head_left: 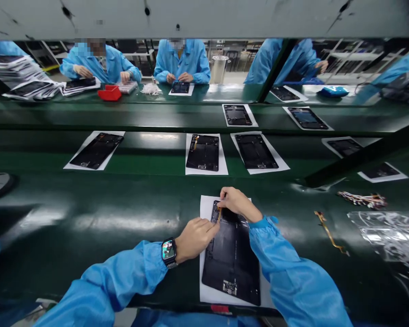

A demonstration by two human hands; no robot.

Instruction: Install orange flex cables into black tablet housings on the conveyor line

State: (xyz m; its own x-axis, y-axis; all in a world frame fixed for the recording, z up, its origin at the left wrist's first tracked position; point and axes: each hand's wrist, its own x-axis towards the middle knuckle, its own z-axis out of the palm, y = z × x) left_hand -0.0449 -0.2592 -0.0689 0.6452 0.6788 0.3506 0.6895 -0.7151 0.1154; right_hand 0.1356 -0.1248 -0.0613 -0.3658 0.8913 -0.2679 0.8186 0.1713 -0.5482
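Note:
A black tablet housing [231, 259] lies at a slight tilt on a white paper sheet [207, 290] in front of me. Along its upper left edge runs an orange flex cable [219, 215]. My right hand [236, 202] is closed at the housing's top edge, thumb and finger pinched on the cable's upper end. From the left, my left hand [196, 236] reaches over the housing's edge. Its fingers are curled, and the tips meet the cable's lower end. The fingertips partly cover the cable. A small circuit board [229, 287] sits near the housing's bottom.
A loose flex cable [330, 234], a bundle of wires [363, 199] and clear plastic sheets [395, 231] lie to the right. Beyond, more tablet housings [203, 153] rest on paper along the green belt [150, 156]. A slanted post [361, 156] crosses at right. Co-workers in blue sit opposite.

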